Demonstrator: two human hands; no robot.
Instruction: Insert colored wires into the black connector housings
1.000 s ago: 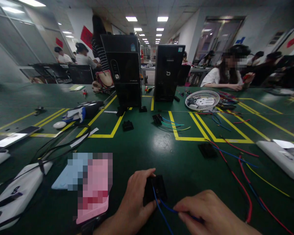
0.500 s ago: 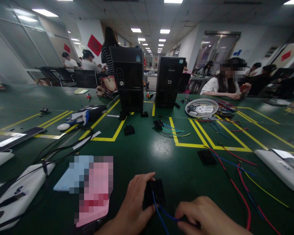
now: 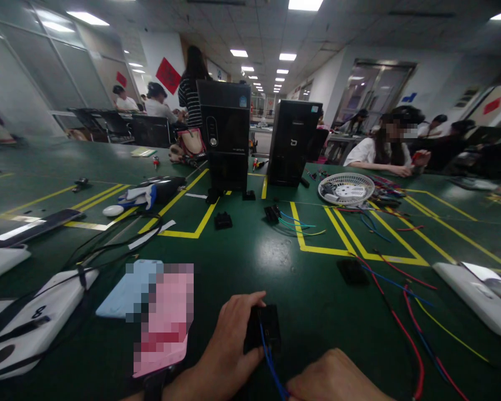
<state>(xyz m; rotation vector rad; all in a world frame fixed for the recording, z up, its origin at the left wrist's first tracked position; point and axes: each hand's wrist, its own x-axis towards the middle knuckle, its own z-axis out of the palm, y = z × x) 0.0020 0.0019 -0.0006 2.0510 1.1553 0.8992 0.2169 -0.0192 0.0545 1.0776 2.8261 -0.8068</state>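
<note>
My left hand (image 3: pixel 236 328) is closed round the left side of a small black plastic box (image 3: pixel 270 328), holding it on or just above the green table. Two blue wires (image 3: pixel 271 365) run out of the box toward me. At the lower edge of the view, my right hand (image 3: pixel 332 379) is closed on these wires, with its fingertips partly hidden. Left of my hands lie a pink case (image 3: pixel 167 317) and a light blue case (image 3: pixel 129 289), both partly pixelated.
Red, blue and yellow wires (image 3: pixel 409 334) lie at the right beside a black part (image 3: pixel 353 272). Farther back are a white basket (image 3: pixel 345 188) and two black computer towers (image 3: pixel 225 136) (image 3: pixel 294 142). White devices (image 3: pixel 37 323) with black cables lie left. A person (image 3: pixel 384 145) sits across the table.
My right hand has moved down and a little left, drawing the two blue wires together toward me. The left hand still holds the black box. The view has shifted slightly.
</note>
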